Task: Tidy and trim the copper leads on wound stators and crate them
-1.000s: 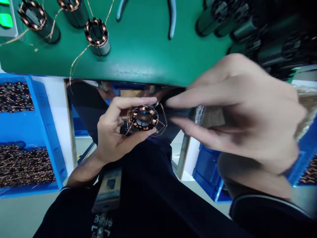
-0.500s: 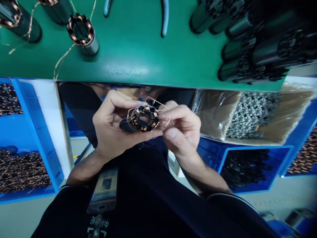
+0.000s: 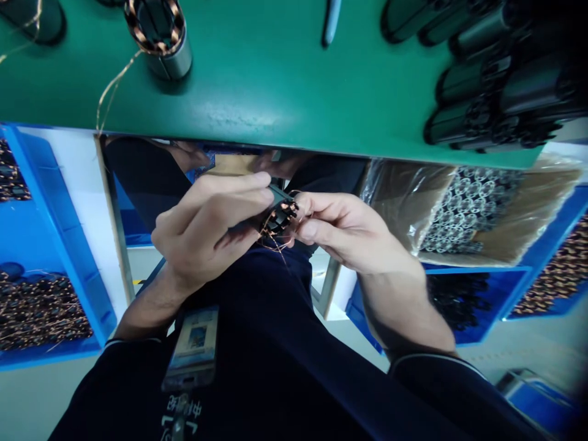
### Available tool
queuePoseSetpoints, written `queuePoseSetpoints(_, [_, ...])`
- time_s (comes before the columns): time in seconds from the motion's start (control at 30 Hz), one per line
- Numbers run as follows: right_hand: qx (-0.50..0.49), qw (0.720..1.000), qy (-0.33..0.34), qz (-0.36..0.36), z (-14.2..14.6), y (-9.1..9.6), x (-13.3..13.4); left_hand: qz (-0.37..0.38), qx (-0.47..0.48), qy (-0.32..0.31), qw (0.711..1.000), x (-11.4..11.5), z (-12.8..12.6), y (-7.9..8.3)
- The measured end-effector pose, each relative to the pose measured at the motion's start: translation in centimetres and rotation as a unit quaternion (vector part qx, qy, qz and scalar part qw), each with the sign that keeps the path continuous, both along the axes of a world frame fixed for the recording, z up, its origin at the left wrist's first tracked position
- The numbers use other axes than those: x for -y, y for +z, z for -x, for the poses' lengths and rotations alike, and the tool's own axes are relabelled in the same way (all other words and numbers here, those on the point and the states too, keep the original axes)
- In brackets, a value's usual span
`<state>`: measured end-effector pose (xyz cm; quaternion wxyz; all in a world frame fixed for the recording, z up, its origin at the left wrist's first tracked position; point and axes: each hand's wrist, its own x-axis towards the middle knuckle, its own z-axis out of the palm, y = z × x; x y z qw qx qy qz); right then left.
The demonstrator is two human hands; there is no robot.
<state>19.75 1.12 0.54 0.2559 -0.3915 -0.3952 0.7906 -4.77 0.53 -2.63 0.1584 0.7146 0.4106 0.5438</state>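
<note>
Below the edge of the green bench (image 3: 257, 79), my left hand (image 3: 202, 236) is closed around a dark wound stator (image 3: 277, 215) with copper coils, turned on its side so the wound end faces right. My right hand (image 3: 349, 229) meets that end, its thumb and fingers pinched on the thin copper wire leads (image 3: 275, 240) that trail from the coils. Both hands hang over my dark trouser legs, close together and touching the same part.
A wound stator (image 3: 158, 33) with a loose copper lead stands on the bench at top left. Black cylinders (image 3: 500, 79) are piled at top right; a plier handle (image 3: 331, 24) lies nearby. Blue bins (image 3: 41, 306) of coils sit left; a bagged box of metal rings (image 3: 468, 208) sits right.
My right hand came in from near the camera and closed on the stator's wires. My left hand tilted the stator from facing me to lying sideways. The view shifted slightly.
</note>
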Motion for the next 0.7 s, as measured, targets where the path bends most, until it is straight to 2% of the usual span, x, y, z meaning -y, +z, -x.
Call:
queuePoseSetpoints(0.07, [0.004, 1.000, 0.022, 0.019, -0.4, 0.4, -0.2, -0.026, -0.033, 0.012, 0.999, -0.1, 0.4, 0.1])
queuePoseSetpoints(0.13, [-0.022, 0.998, 0.006, 0.050, -0.2, 0.7, 0.0, -0.017, -0.046, 0.017, 0.999, 0.0, 0.5, 0.3])
queuePoseSetpoints(0.23, [-0.068, 0.992, -0.070, 0.076, 1.0, 0.4, 0.7, 0.011, -0.053, 0.040, 0.998, 0.3, 0.3, 0.4])
queuePoseSetpoints(0.33, [-0.076, 0.987, -0.137, 0.047, 2.4, -0.4, 1.4, 0.020, -0.017, 0.069, 0.997, 0.6, -0.1, 0.1])
queuePoseSetpoints(0.47, [-0.063, 0.978, -0.193, 0.042, 3.7, -1.1, 1.9, 0.030, 0.009, 0.059, 0.998, 0.7, -0.3, -0.4])
queuePoseSetpoints(0.53, [-0.066, 0.977, -0.196, 0.044, 3.7, -1.2, 1.9, 0.026, 0.011, 0.051, 0.998, 0.6, -0.4, -0.5])
queuePoseSetpoints(0.7, [-0.090, 0.984, -0.126, 0.084, 2.3, -0.8, 1.7, 0.002, -0.001, 0.049, 0.999, -0.3, -0.2, -0.5])
